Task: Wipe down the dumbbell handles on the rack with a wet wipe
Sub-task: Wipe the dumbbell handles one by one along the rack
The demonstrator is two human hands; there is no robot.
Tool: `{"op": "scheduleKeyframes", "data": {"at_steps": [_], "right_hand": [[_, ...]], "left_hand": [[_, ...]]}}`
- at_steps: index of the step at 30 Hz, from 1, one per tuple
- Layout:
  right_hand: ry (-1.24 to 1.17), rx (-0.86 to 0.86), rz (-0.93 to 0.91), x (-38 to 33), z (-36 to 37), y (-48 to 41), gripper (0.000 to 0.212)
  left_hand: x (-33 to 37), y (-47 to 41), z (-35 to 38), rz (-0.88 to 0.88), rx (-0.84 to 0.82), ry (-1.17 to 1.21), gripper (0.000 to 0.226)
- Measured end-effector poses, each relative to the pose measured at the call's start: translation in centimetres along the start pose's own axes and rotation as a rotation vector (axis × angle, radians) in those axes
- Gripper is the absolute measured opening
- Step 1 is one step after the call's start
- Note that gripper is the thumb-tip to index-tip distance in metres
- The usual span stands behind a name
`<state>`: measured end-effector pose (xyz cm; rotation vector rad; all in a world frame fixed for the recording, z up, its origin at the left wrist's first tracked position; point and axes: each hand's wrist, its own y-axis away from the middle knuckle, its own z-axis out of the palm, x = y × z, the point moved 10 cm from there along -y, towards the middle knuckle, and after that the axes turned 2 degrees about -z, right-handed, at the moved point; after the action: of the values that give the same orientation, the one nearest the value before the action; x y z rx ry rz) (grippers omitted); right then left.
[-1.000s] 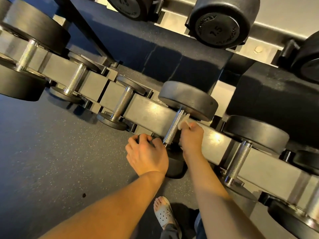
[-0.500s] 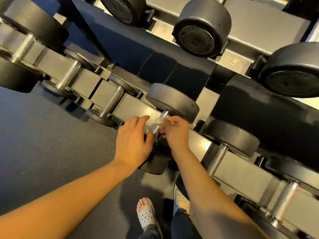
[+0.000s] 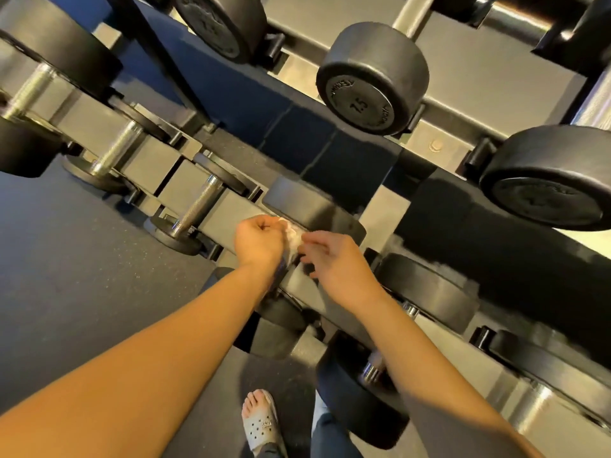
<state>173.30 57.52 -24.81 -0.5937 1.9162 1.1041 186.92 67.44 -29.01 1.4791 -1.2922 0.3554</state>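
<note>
White wet wipe (image 3: pixel 293 239) is gripped by the curled left hand (image 3: pixel 259 241) and pinched by the right hand (image 3: pixel 335 262), over the rack (image 3: pixel 231 206).

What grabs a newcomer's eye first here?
Both hands at centre frame: the left hand grips a crumpled white wet wipe, the right hand meets it with its fingers, above the lower rack rail. Upper right, a black dumbbell marked 7.5 faces the camera. A grey sandal shows bottom centre.
</note>
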Motion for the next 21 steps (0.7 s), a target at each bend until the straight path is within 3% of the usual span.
{"op": "scheduleKeyframes", "data": {"at_steps": [2, 4, 6, 9, 12, 15, 17, 19, 21], "right_hand": [[0.145, 0.18, -0.192, -3.3, -3.4, 0.5, 0.019], [0.346, 0.394, -0.311, -6.4, -6.5, 0.2, 0.011], [0.538, 0.503, -0.34, -7.8, -7.2, -1.8, 0.012], [0.616, 0.451, -0.33, -6.7, -4.5, -5.6, 0.027], [0.607, 0.508, -0.361, -5.3, -3.8, -6.2, 0.029], [0.548, 0.491, -0.42, -5.4, -3.9, -6.0, 0.031], [0.539, 0.488, -0.418, -5.4, -3.9, -6.1, 0.033], [0.528, 0.492, -0.41, -5.3, -3.9, -6.2, 0.033], [0.529, 0.491, -0.399, -5.2, -3.8, -6.2, 0.035]], "left_hand": [[0.4, 0.0, -0.4, 0.043, 0.085, -0.019, 0.025], [0.1, 0.0, 1.2, 0.097, 0.004, -0.108, 0.035], [-1.5, 0.1, 2.8, 0.072, -0.086, -0.163, 0.045], [-2.6, -0.7, 3.5, -0.003, -0.164, -0.096, 0.055], [-2.2, -2.0, 4.2, -0.09, -0.271, -0.141, 0.034], [-4.5, -2.1, 5.9, -0.434, -0.495, 0.031, 0.021], [-5.0, -1.5, 6.4, -0.53, -0.567, 0.139, 0.02], [-4.6, -1.2, 5.4, -0.478, -0.48, 0.168, 0.023], [-3.0, -1.1, 2.5, -0.221, -0.247, 0.045, 0.023]]}}
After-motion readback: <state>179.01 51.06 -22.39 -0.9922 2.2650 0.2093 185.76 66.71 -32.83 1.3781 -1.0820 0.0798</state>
